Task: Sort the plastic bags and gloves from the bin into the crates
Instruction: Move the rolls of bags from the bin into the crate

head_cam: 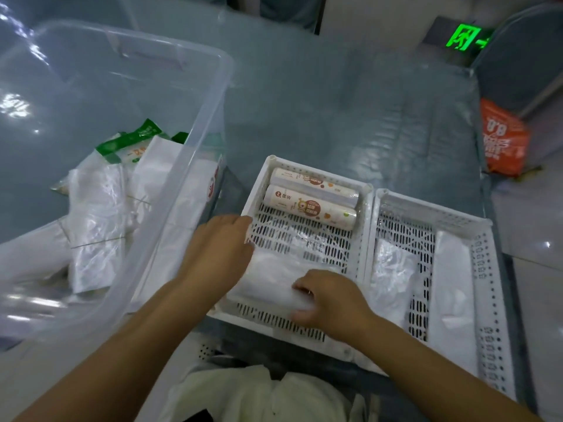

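Note:
A clear plastic bin (210, 95) stands at the left, holding white bag packs (97, 208) and green-labelled glove packs (128, 144). Two white slotted crates sit side by side in front of me. In the left crate (268, 166), two rolls of bags (310, 205) lie at the far end and a clear pack of plastic bags (274, 275) lies near the front. My left hand (219, 254) rests on that pack's left end. My right hand (329, 296) grips its right end with curled fingers. The right crate (481, 239) holds two white packs (451, 287).
The crates and bin sit on a table under a shiny plastic cover (335, 102). An orange bag (502, 138) lies past the table's right edge. White fabric (259, 394) is in my lap at the bottom. A green exit sign (466, 38) glows at the back.

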Demonstrator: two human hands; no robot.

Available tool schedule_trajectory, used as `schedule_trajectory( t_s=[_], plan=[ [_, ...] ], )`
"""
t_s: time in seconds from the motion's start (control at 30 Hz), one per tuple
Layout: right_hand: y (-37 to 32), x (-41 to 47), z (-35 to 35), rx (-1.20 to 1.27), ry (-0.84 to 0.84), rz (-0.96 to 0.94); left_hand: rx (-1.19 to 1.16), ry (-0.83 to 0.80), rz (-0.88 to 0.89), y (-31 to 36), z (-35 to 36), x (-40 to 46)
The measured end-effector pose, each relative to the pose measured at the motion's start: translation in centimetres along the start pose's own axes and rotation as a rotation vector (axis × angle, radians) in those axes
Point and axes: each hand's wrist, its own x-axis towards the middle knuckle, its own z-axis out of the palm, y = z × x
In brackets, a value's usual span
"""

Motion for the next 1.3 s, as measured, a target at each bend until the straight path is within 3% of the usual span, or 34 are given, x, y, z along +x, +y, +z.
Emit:
schedule_trajectory(
  t_s=[0.1,0.2,0.33,0.4,0.47,0.7,1.03,1.17,1.3],
  plan=[
    [1.4,-0.5,-2.7,0.058,0.179,0.108,-0.277,0.214,-0.105,0.0,0.7,-0.1],
    [3.3,-0.3,-5.2,0.079,0.403,0.238,-0.395,0.076,-0.056,-0.1,2.5,0.1],
    [5.2,0.7,-7.0,0.107,0.574,0.358,0.026,-0.365,0.397,0.9,6.5,0.4],
    [5.8,1.0,-7.3,0.111,0.627,0.371,0.198,-0.444,0.550,1.0,8.1,0.8],
    [6.2,1.1,-7.4,0.119,0.659,0.369,0.259,-0.446,0.593,0.8,9.1,1.1],
    [7.1,1.5,-6.4,0.146,0.629,0.353,0.144,-0.382,0.570,1.1,9.5,1.9],
    [7.3,2.6,-6.9,0.157,0.668,0.280,0.136,-0.304,0.384,2.3,5.4,1.0],
    [6.7,4.6,-5.9,0.128,0.553,0.139,0.110,-0.269,0.308,1.9,3.3,0.3],
    [6.3,6.7,-4.0,-0.109,0.401,-0.036,0.161,-0.363,0.316,1.8,3.7,-0.4]
  ],
)
